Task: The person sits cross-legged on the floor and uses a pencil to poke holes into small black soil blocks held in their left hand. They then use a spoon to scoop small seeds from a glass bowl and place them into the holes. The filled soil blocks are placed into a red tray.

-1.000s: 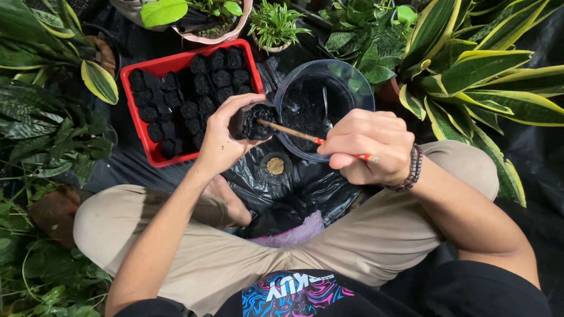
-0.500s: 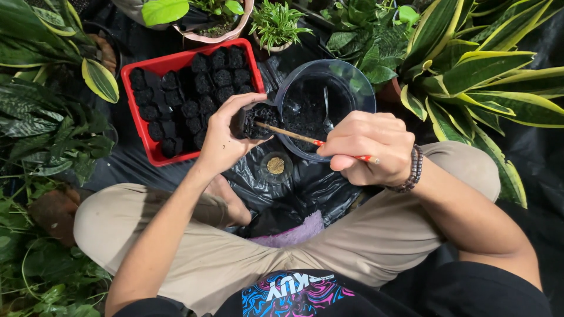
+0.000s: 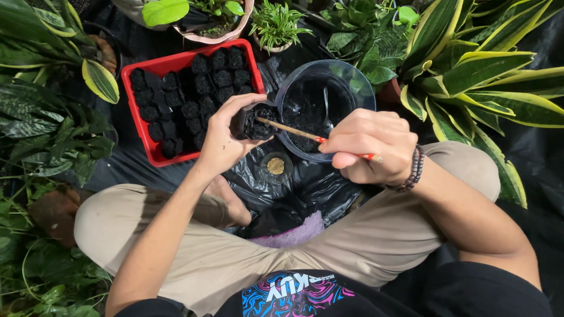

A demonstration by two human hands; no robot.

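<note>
Pot (image 3: 254, 122), one small black soil-filled one, sits in the left hand (image 3: 226, 138), just left of the bowl (image 3: 358, 88), with fingers curled round its side and thumb over its top edge, a closed grasp. One pencil (image 3: 294, 130) is pinched in the right hand (image 3: 370, 147), fingers closed tight on its red end in front of the bowl, its tip resting in the pot's soil. One bead bracelet (image 3: 416, 169) circles the right wrist. One clear bowl holds dark soil and one spoon (image 3: 327, 111). Left of the bowl, one red tray (image 3: 144, 147) holds roughly twenty similar black pots in rows; an exact count cannot be told. Just in front of the bowl, one small round lid (image 3: 275, 166) with tan contents lies on the black sheet (image 3: 305, 188). One purple cloth (image 3: 296, 235) lies nearer the person, between the legs
</note>
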